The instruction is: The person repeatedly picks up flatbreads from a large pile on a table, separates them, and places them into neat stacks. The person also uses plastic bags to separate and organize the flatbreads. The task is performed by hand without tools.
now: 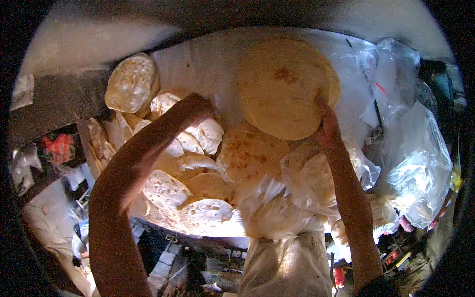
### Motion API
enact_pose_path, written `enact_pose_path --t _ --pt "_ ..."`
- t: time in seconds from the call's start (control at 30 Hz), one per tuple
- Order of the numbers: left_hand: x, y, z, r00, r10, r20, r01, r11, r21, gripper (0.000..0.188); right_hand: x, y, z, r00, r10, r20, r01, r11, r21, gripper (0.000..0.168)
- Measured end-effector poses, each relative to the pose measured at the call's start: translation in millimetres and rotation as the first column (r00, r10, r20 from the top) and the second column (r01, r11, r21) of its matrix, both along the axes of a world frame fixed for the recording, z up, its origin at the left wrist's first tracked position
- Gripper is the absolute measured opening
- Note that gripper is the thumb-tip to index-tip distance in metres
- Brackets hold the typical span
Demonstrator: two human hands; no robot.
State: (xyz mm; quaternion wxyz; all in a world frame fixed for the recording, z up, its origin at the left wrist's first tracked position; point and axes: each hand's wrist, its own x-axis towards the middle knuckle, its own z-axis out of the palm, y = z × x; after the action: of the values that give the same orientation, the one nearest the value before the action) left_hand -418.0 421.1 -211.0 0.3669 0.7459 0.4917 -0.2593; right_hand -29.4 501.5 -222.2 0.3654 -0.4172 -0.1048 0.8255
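Note:
My right hand (328,124) grips the lower right edge of a stack of large round flatbreads (282,89), its thumb lying on the top one. My left hand (200,109) is held with bent fingers over a heap of smaller flatbreads (202,135); whether something is between its fingers is hidden. Below the stack lies another large flatbread (252,152) with brown spots. Clear plastic bags (274,200) with bread in them rest nearest my body, partly beneath my right forearm.
A loose pile of clear plastic bags (415,163) covers the right side of the pale work surface (196,63). Thick round breads (130,83) are stacked at the back left beside a dark wall edge. A red bag (58,148) is at far left.

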Motion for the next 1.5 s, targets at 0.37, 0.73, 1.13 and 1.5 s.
enact_pose_path --t 0.37,0.73,1.13,1.5 --pt "-42.5 -75.4 213.2 0.351 0.833 0.428 -0.911 0.197 0.362 0.043 115.6 -16.8 80.6 0.832 -0.262 0.489 0.073 0.925 0.372 0.047" --pt "47.6 -145.5 28.9 -0.098 0.812 0.575 -0.983 -0.169 0.071 0.055 226.5 -127.6 146.6 0.777 -0.313 0.546 0.128 0.928 0.350 0.045" --pt "408.0 -131.1 32.1 0.006 0.751 0.661 -0.991 -0.086 0.107 0.072 345.2 -244.0 293.1 0.578 -0.486 0.656 0.135 0.849 0.510 0.022" --pt "338.4 -138.6 93.7 -0.781 0.587 0.212 -0.446 -0.287 -0.848 0.012 364.3 -247.4 237.4 0.763 -0.299 0.574 -0.128 0.799 0.588 0.013"
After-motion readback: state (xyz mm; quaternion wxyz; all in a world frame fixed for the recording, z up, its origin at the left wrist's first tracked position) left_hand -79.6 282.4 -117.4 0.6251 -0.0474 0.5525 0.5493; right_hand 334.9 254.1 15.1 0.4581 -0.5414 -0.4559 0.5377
